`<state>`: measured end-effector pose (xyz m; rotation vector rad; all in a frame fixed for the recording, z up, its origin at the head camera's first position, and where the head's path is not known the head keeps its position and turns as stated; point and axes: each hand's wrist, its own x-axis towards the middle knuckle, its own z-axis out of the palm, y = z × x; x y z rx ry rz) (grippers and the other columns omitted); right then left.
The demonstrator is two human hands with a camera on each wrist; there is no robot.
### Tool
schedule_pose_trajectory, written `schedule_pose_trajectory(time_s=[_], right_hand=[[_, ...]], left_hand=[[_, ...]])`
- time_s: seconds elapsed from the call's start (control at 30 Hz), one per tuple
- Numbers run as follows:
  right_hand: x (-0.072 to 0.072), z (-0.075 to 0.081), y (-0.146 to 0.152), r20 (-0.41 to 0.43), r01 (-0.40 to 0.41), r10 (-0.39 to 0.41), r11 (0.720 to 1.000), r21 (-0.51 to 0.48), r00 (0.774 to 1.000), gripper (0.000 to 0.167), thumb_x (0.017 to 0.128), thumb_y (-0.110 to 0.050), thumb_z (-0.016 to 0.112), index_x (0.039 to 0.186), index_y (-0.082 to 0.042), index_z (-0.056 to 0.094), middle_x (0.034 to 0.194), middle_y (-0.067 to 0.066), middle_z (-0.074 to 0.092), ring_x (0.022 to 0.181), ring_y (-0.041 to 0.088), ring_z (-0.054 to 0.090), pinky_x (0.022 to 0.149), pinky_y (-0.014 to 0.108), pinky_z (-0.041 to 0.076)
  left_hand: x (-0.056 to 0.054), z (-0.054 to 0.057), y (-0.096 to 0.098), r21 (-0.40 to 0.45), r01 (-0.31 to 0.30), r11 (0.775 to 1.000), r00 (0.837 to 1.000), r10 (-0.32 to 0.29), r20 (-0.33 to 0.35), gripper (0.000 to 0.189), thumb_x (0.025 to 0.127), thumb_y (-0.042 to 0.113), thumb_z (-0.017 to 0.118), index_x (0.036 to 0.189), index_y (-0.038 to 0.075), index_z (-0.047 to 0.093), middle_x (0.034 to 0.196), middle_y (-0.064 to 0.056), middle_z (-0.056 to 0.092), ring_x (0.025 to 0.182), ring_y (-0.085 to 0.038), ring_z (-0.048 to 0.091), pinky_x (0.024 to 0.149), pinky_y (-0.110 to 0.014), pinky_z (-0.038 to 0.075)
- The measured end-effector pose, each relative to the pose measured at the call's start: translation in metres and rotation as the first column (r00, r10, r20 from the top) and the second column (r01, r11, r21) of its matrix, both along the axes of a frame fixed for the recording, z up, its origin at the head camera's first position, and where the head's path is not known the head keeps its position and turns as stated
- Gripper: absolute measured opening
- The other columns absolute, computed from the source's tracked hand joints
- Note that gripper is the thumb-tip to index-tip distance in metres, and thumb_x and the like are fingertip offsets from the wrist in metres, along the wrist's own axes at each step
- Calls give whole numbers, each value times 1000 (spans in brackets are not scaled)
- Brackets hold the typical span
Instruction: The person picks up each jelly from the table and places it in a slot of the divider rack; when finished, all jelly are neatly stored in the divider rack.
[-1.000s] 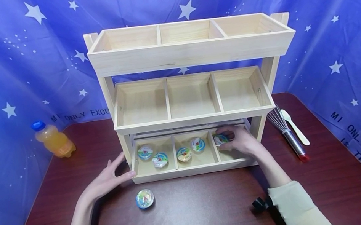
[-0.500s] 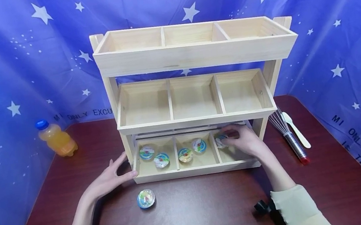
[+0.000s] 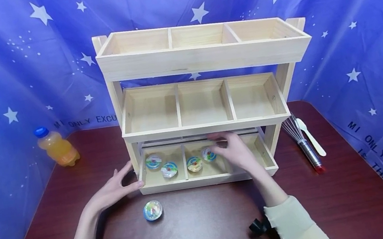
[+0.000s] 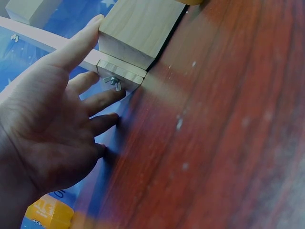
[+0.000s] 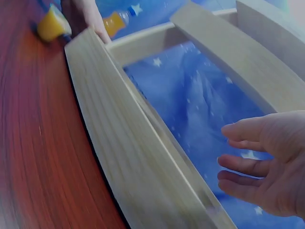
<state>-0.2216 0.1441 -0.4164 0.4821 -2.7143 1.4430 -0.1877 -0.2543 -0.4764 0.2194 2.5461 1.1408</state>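
My right hand (image 3: 236,152) hovers over the lowest tray of the wooden shelf (image 3: 200,182), fingertips close by a jelly cup (image 3: 208,154) in the middle compartment. In the right wrist view, that hand (image 5: 267,162) has parted fingers with nothing between them. It covers part of the right compartment. A second jelly cup (image 3: 194,164) shares the middle compartment; two more, one nearer (image 3: 169,170) and one behind (image 3: 153,161), lie in the left one. My left hand (image 3: 113,189) touches the tray's left end, thumb at the front corner, fingers spread beside the wing-nutted leg (image 4: 119,71).
Another jelly cup (image 3: 153,210) sits on the dark red table in front of the tray. At far left stands an orange drink bottle (image 3: 57,146). A whisk (image 3: 305,146) and a pale spoon (image 3: 311,137) lie right of the shelf. Starry blue curtain (image 3: 6,80) surrounds the table.
My right hand has let go of the jelly cup in the right compartment and moved left towards the middle one. My left hand stays at the tray's end.
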Motion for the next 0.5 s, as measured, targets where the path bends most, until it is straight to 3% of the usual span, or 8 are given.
schedule_pose_trajectory(time_s=[0.27,0.5], right_hand=[[5,5,-43,53,-69,73,994,-80,996,38,91,-13,76,127,-1,70,124,19,74,112,33,73,102,46,58],[19,3,-76,37,-210,224,949,-233,974,34,91,-6,74,124,1,68,118,23,73,107,30,74,95,27,60]], left_hand=[[0,0,1,-5,-4,1000,1000,4,1,97,93,53,70,167,28,12,173,-20,13,152,-63,-8,114,-85,6],[1,2,1,-15,-12,1000,1000,12,16,97,93,55,68,167,30,10,173,-20,11,152,-62,-10,112,-87,5]])
